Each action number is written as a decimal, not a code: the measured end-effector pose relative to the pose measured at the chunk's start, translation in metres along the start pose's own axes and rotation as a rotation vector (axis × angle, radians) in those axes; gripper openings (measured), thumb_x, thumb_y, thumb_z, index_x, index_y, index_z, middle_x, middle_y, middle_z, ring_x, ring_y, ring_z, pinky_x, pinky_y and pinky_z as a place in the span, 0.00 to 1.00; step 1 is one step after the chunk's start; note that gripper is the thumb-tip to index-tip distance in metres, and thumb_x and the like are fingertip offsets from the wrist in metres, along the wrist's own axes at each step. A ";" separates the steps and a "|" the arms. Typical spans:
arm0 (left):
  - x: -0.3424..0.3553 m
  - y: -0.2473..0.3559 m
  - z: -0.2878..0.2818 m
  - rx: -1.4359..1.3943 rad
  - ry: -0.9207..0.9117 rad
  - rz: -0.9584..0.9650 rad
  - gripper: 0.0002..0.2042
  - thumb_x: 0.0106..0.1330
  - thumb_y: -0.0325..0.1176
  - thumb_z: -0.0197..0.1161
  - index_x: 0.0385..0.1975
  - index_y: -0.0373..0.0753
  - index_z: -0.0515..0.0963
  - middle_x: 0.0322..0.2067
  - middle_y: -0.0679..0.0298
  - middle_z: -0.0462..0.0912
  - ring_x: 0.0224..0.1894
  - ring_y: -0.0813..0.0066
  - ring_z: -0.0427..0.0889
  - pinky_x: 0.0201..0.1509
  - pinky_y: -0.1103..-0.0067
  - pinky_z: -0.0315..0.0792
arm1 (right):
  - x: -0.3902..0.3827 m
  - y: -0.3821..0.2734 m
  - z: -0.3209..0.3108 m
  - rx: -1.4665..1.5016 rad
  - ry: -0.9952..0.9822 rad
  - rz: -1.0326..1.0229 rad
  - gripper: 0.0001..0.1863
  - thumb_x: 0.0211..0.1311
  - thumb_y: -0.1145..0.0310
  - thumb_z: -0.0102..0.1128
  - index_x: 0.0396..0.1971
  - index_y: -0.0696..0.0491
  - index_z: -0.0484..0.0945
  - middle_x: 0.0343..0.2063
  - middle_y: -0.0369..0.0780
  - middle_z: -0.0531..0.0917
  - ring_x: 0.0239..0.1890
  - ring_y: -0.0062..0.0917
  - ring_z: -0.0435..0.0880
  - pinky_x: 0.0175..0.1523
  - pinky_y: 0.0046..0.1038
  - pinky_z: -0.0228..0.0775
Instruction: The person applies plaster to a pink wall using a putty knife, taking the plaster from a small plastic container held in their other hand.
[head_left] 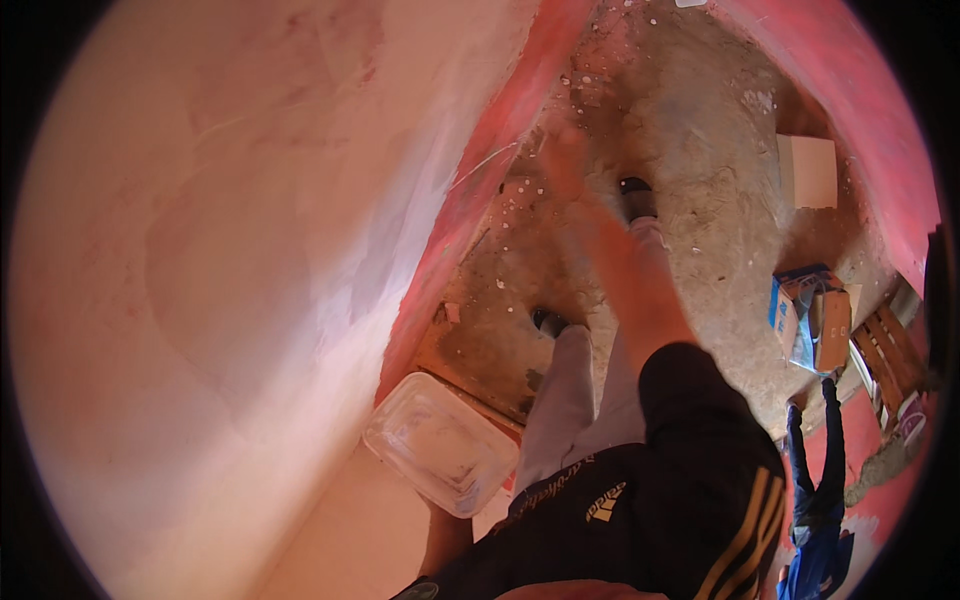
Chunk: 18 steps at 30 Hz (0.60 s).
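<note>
A shallow white rectangular plastic tub [440, 445], smeared with pale residue inside, is held at my left side. My left forearm [447, 540] runs up beneath it; the left hand's fingers are hidden by the tub. Stretched forward over the floor, my right hand [565, 165] is close to the pink lower band of the wall [455, 235]. Motion smears its fingers, so whether they hold anything cannot be made out. By that hand a thin pale line [485, 165] crosses the pink band; its nature is unclear.
On the left rises a large pale, patchy wall [230, 250]. Specks dot the rough brown floor [710, 190] around my feet. To the right are a pale square panel [808, 172], a cardboard box [830, 330], a slatted wooden piece [890, 350] and another person in blue [820, 530].
</note>
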<state>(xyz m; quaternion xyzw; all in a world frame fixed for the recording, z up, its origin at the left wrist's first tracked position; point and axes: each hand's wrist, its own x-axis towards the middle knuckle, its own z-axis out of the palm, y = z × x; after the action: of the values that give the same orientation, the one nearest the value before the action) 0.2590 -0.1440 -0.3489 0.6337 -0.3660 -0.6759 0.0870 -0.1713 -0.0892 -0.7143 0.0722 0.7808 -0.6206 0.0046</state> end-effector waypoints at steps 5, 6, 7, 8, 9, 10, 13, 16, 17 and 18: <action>0.007 -0.011 0.003 0.019 -0.033 -0.026 0.30 0.76 0.59 0.42 0.69 0.47 0.62 0.62 0.61 0.72 0.62 0.61 0.73 0.64 0.62 0.72 | 0.137 -0.007 -0.007 0.242 0.078 0.067 0.21 0.65 0.75 0.54 0.59 0.53 0.77 0.26 0.38 0.80 0.28 0.24 0.78 0.34 0.27 0.73; 0.006 -0.011 0.003 0.019 -0.037 -0.034 0.30 0.76 0.59 0.42 0.69 0.47 0.62 0.62 0.61 0.72 0.62 0.61 0.73 0.64 0.62 0.72 | 0.120 -0.007 0.006 0.223 0.059 0.075 0.21 0.65 0.75 0.53 0.59 0.53 0.77 0.27 0.39 0.80 0.29 0.24 0.79 0.35 0.27 0.73; 0.005 -0.011 0.002 0.016 -0.034 -0.032 0.30 0.76 0.59 0.42 0.69 0.47 0.62 0.62 0.61 0.72 0.62 0.61 0.73 0.64 0.62 0.72 | 0.082 -0.009 0.026 0.194 0.015 0.090 0.21 0.65 0.75 0.53 0.59 0.53 0.76 0.28 0.39 0.81 0.30 0.24 0.79 0.36 0.28 0.73; 0.005 -0.010 0.001 0.017 -0.035 -0.033 0.29 0.76 0.58 0.42 0.69 0.47 0.62 0.62 0.61 0.72 0.62 0.61 0.73 0.64 0.62 0.72 | 0.034 -0.010 0.046 0.152 -0.033 0.091 0.21 0.66 0.75 0.52 0.59 0.53 0.76 0.30 0.39 0.81 0.31 0.25 0.79 0.37 0.28 0.73; 0.004 -0.009 -0.001 0.019 -0.033 -0.032 0.29 0.76 0.58 0.42 0.69 0.47 0.62 0.62 0.61 0.72 0.62 0.61 0.73 0.64 0.62 0.72 | -0.016 -0.011 0.062 0.128 -0.092 0.089 0.21 0.66 0.75 0.52 0.60 0.52 0.76 0.31 0.39 0.81 0.31 0.25 0.79 0.38 0.28 0.74; 0.003 -0.009 -0.003 0.019 -0.033 -0.033 0.29 0.76 0.58 0.42 0.69 0.47 0.62 0.62 0.61 0.72 0.62 0.61 0.73 0.64 0.62 0.72 | -0.070 -0.013 0.074 0.109 -0.159 0.093 0.21 0.67 0.74 0.52 0.60 0.52 0.76 0.32 0.39 0.81 0.32 0.25 0.80 0.39 0.28 0.74; 0.000 -0.009 -0.009 0.028 -0.018 -0.029 0.29 0.76 0.58 0.42 0.69 0.47 0.61 0.62 0.61 0.72 0.62 0.61 0.73 0.64 0.63 0.72 | -0.197 -0.014 0.073 0.112 -0.410 0.113 0.22 0.68 0.74 0.51 0.61 0.52 0.76 0.35 0.39 0.82 0.34 0.26 0.80 0.41 0.29 0.74; 0.001 -0.012 -0.011 0.032 -0.012 -0.027 0.29 0.76 0.58 0.42 0.69 0.47 0.61 0.62 0.61 0.72 0.62 0.61 0.73 0.64 0.63 0.72 | -0.182 0.014 0.049 0.071 -0.382 0.105 0.22 0.69 0.73 0.50 0.61 0.51 0.76 0.38 0.39 0.83 0.36 0.27 0.81 0.44 0.30 0.75; -0.001 -0.014 -0.013 0.030 -0.012 -0.030 0.29 0.76 0.58 0.42 0.69 0.47 0.61 0.62 0.61 0.72 0.62 0.61 0.73 0.64 0.63 0.72 | -0.147 0.021 0.041 0.049 -0.303 0.089 0.22 0.69 0.73 0.49 0.62 0.51 0.75 0.39 0.39 0.83 0.37 0.28 0.81 0.45 0.30 0.75; 0.000 -0.017 -0.012 0.025 -0.010 -0.030 0.29 0.76 0.58 0.42 0.69 0.47 0.61 0.62 0.61 0.72 0.62 0.61 0.73 0.64 0.63 0.72 | -0.100 0.022 0.033 0.038 -0.211 0.063 0.22 0.70 0.73 0.49 0.62 0.51 0.75 0.40 0.40 0.83 0.38 0.28 0.81 0.45 0.31 0.76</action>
<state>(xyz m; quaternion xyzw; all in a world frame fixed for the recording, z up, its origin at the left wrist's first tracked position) 0.2765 -0.1364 -0.3579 0.6368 -0.3651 -0.6758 0.0670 -0.0721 -0.1270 -0.7339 0.0311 0.7613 -0.6391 0.1047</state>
